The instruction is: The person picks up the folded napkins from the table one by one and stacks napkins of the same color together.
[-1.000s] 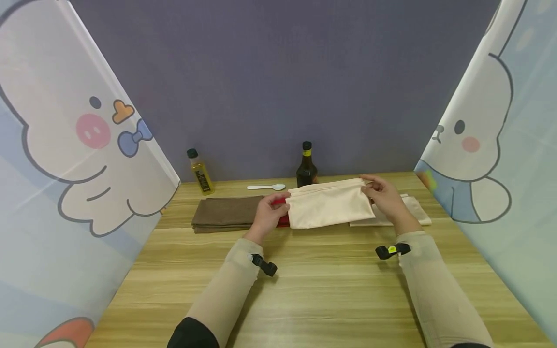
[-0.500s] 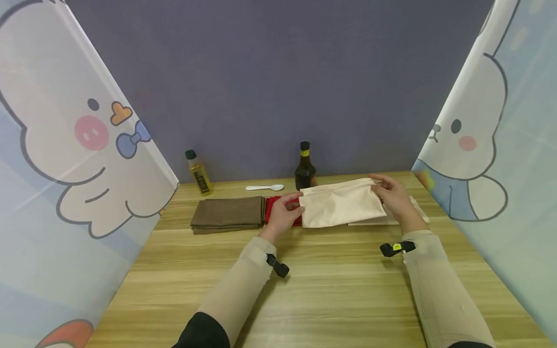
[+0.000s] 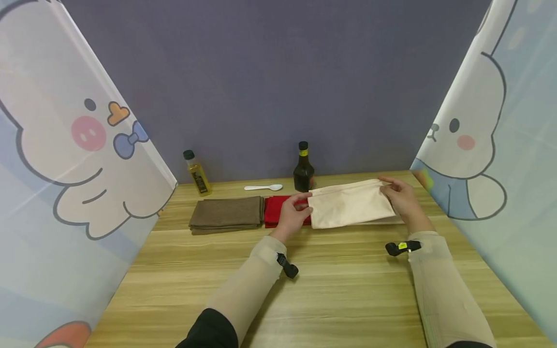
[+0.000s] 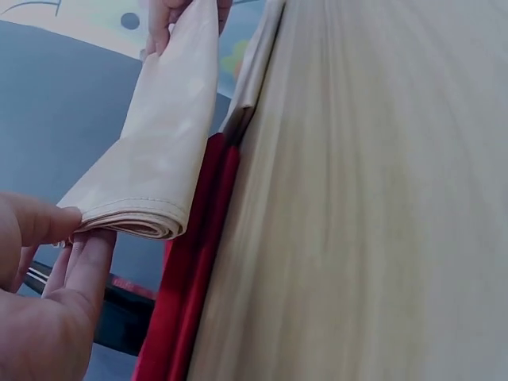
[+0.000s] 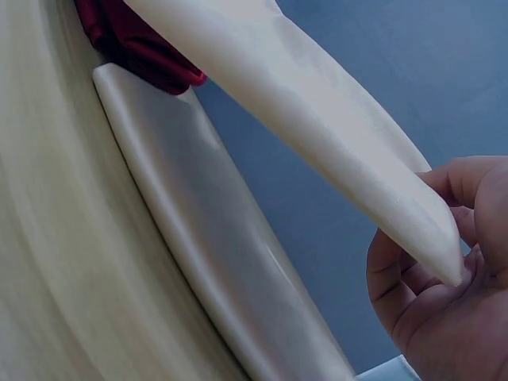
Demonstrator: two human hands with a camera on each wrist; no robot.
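Note:
A folded cream cloth (image 3: 352,205) hangs between both hands, raised over the other folded cloths. My left hand (image 3: 292,216) pinches its left end, thumb on top and fingers beneath, as the left wrist view shows with the rolled layers (image 4: 143,218) at that end. At the far upper corner my right hand (image 3: 402,200) pinches the cloth between thumb and fingers. Below it lies another folded cream cloth (image 5: 190,206), mostly covered in the head view. A red folded cloth (image 3: 276,209) lies beside that one, partly behind the left hand.
A brown folded cloth (image 3: 228,212) lies left of the red one. Along the back stand a yellow oil bottle (image 3: 199,176) and a dark sauce bottle (image 3: 303,171), with a white spoon (image 3: 263,187) between them. Printed panels (image 3: 470,145) flank the wooden table (image 3: 339,285).
Both hands have carried the cream cloth to the right. More of the red cloth now shows, and the lower cream cloth is more covered.

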